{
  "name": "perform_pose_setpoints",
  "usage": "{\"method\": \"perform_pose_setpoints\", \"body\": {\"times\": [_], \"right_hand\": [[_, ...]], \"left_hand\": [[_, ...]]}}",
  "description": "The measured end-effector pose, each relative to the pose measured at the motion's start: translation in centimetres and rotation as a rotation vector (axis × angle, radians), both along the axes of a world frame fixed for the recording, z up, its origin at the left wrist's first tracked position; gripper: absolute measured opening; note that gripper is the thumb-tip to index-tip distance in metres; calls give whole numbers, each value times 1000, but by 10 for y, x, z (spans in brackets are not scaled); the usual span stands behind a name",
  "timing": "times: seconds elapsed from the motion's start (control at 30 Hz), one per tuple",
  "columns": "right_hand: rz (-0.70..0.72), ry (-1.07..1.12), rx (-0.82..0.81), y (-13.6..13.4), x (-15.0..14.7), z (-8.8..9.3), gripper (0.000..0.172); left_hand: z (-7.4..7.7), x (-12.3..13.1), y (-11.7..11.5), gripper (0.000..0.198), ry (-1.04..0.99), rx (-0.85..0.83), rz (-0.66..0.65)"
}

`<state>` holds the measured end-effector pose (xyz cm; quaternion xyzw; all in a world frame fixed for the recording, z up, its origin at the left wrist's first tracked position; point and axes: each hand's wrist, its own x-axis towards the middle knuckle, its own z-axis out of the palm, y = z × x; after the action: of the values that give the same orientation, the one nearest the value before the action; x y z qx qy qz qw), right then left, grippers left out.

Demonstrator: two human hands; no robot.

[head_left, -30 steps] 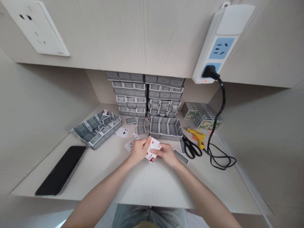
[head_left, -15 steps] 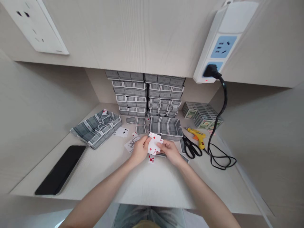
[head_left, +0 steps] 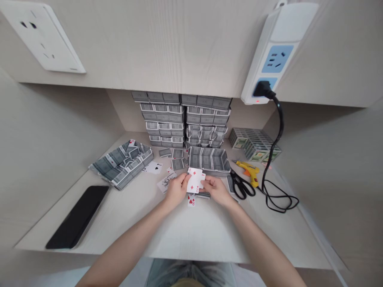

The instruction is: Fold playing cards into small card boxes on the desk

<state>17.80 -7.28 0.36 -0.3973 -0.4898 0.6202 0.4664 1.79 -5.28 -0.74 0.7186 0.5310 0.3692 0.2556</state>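
Note:
Between my hands, above the desk, are overlapping playing cards (head_left: 194, 181), a two of diamonds in front and a red ace's corner showing at its right. My left hand (head_left: 177, 189) is closed on their left edge, thumb on the face. My right hand (head_left: 218, 191) pinches the right edge. Below them an eight of hearts (head_left: 191, 200) lies face up, partly covered. Just beyond stands an open box made of cards (head_left: 209, 173). A joker-like picture card (head_left: 165, 182) rests left of my left hand.
Stacked card boxes (head_left: 166, 115) stand at the back. Left are another card-built box (head_left: 125, 180) holding loose cards and a black phone (head_left: 78, 217). On the right lie black scissors (head_left: 241, 185), a yellow glue gun (head_left: 250, 170) and its cable (head_left: 279, 203); a power strip (head_left: 277, 59) hangs above.
The held cards have straightened slightly, and the two of diamonds is more upright. Both hands keep their hold. The view has shifted a little.

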Motion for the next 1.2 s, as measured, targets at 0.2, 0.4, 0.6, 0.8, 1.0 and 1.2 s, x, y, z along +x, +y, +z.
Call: {"method": "perform_pose_setpoints", "body": {"times": [0.2, 0.4, 0.6, 0.8, 1.0, 1.2], "right_hand": [[-85, -164, 97, 4, 5, -11, 31], [-259, -600, 277, 2, 4, -15, 24], [-502, -1115, 401, -11, -13, -7, 27], [-466, -1109, 533, -11, -9, -4, 37], [-450, -1038, 649, -4, 3, -6, 32], [-420, -1191, 804, -6, 5, -8, 32]], "left_hand": [[4, 3, -4, 32, 83, 47, -46], [6, 8, -11, 32, 197, 175, -74], [1, 18, -19, 26, 215, 376, -177], [-3, 20, -20, 25, 223, 407, -113], [-7, 20, -21, 29, 273, 428, -87], [-11, 22, -25, 29, 271, 497, -120]]}}
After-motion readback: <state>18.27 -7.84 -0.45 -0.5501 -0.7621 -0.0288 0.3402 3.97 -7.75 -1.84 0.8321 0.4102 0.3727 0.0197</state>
